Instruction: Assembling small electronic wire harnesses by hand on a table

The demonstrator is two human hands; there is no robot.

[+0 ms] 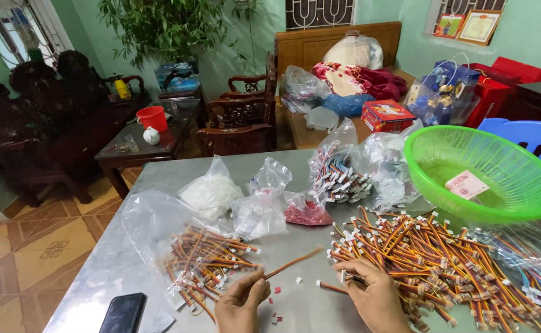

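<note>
1. The left hand is at the bottom edge of the view, fingers pinched together on one end of a thin wire lead striped orange, red and dark.
2. The lead slants up and to the right from the pinch, free of the table, its far end between the two piles.
3. The right hand rests at the near edge of the big pile; its fingers are curled onto wires there, one dark strand crossing under them. Whether it grips one firmly, I cannot tell.
4. A second lead lies flat just left of the right hand, its white plug pointing towards the left hand.
5. Small red and white bits lie scattered on the table between the hands.
6. Left of the left hand, a smaller pile of the same leads rests partly on a clear bag.
7. A black phone lies face up near the table's lower left edge.
8. Behind the hands stand clear bags: one of white parts, one of red parts, one of leads with white plugs.
9. A green basket sits at the right, a paper slip inside it.
10. More wires in a bag lie below the basket.
11. Beyond the table: a dark wooden coffee table with a red cup, carved chairs, and a bench heaped with bags.
</note>
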